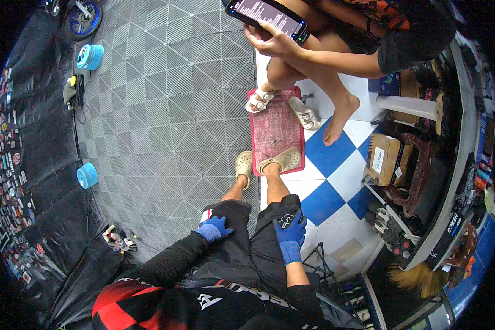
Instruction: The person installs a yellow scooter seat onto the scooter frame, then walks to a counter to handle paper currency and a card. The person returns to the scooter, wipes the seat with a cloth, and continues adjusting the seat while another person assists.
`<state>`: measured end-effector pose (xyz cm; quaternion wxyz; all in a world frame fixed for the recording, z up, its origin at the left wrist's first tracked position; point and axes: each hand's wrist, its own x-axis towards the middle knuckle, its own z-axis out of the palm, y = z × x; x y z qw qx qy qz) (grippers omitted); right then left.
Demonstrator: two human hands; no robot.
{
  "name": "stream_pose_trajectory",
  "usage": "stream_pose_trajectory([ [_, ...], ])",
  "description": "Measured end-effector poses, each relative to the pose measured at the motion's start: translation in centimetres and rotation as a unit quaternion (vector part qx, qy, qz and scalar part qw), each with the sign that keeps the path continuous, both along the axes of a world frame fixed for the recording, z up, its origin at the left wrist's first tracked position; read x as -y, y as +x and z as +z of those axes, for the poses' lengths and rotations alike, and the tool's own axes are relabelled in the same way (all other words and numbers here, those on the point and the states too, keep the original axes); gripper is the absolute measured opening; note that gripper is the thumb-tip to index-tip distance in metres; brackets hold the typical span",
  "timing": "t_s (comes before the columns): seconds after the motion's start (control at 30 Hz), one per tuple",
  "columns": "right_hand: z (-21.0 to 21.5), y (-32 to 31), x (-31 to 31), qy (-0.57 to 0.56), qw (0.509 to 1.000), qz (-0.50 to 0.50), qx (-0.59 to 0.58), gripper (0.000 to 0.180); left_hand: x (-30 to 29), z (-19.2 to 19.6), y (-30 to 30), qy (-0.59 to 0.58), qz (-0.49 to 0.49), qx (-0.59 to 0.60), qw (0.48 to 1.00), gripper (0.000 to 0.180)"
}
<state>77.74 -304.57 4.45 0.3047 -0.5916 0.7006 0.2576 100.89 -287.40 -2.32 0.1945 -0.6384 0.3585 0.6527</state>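
My left hand (215, 229), in a blue work glove, rests on my left thigh over the black shorts (234, 220). In a matching glove, my right hand (291, 236) lies on my right thigh near the shorts' hem. Both hands hold nothing, and their fingers are laid out along the cloth. Beyond my knees, my feet wear beige clogs, the left clog (243, 163) on grey tiles and the right clog (287, 159) on a red doormat (275, 129). Across from me, another person's hand (275, 44) holds a phone (269, 19) with a lit screen.
The seated person's bare foot (342, 118) is above blue-and-white tiles. One white sandal (259, 100) is on that person's other foot; another shoe (304, 113) lies by the mat. Cardboard box (382, 159) and shelves stand right. Blue tubs (87, 175), a wheel (83, 19) and black sheeting (49, 137) are left.
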Motion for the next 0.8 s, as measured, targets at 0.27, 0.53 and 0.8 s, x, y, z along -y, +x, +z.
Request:
stream_pose_trajectory([
  [0.27, -1.0, 0.8, 0.3, -0.013, 1.0, -0.002, -0.001, 0.104, 1.7, -0.3, 0.7, -0.022, 0.004, -0.01, 1.0, 0.077],
  [0.53, 1.5, 0.9, 0.5, 0.033, 0.994, -0.078, 0.066, 0.093, 4.1, -0.9, 2.8, -0.127, -0.034, -0.042, 0.99, 0.074],
  [0.8, 3.8, -6.3, 0.6, 0.027, 0.977, -0.113, 0.181, 0.081, 18.6, 4.1, 2.8, -0.335, -0.294, -0.206, 0.871, 0.04],
])
